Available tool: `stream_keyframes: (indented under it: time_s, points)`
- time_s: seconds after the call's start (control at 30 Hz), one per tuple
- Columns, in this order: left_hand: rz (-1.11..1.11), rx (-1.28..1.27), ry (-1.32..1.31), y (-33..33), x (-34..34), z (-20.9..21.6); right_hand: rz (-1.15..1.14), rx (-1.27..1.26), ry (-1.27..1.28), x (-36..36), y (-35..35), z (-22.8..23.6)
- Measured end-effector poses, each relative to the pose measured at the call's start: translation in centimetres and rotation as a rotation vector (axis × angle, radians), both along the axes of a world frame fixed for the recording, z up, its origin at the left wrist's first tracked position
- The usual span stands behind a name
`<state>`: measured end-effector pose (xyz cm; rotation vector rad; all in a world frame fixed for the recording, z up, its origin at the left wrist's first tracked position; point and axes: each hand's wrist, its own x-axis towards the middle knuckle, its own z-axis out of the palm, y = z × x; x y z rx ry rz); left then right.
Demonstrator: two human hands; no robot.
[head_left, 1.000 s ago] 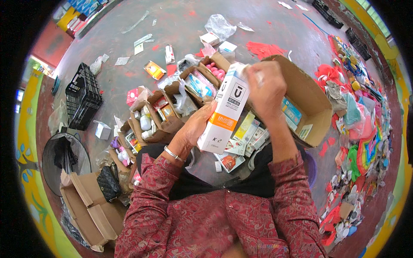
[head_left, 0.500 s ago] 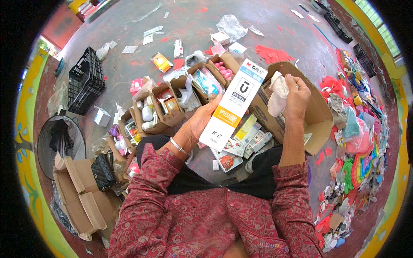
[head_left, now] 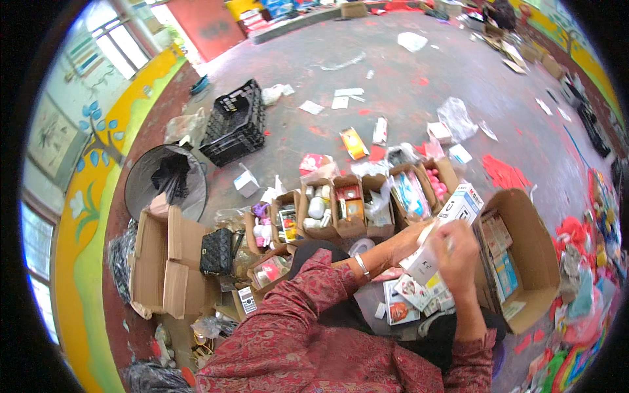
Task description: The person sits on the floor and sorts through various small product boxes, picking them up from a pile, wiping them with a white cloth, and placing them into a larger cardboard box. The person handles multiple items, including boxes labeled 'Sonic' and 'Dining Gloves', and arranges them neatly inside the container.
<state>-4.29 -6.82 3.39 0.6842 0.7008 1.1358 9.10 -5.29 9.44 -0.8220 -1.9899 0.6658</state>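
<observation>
My left hand is closed around a long white carton with an orange band, held tilted above my lap. In front of the carton is my right hand, smeared by motion, with its fingers closed on a white cloth, mostly hidden now. Just right of that hand stands an open cardboard box with flat packs inside. Several small printed boxes lie below the hands, near my knees.
A row of small cardboard boxes filled with assorted goods curves across in front of me. At the left are a black crate, a mesh bin, an opened carton and a black quilted bag. Colourful items pile up at the right.
The view has swung left and up, showing more wall and floor. My right hand has come from beside the carton to in front of it, bringing the cloth. The left hand still holds the carton.
</observation>
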Motion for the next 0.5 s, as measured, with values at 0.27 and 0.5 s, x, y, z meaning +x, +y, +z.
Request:
stream_keyframes:
  time_s: [0.27, 0.5]
  points:
    - [0.131, -0.099, -0.320, 1.9, -3.0, 0.6, -0.058, -0.671, 0.315, 3.6, 1.9, -1.0]
    - [0.057, -0.005, -0.543, 2.9, -4.5, 1.1, -0.207, -0.514, 0.199, 3.0, 2.2, -2.1]
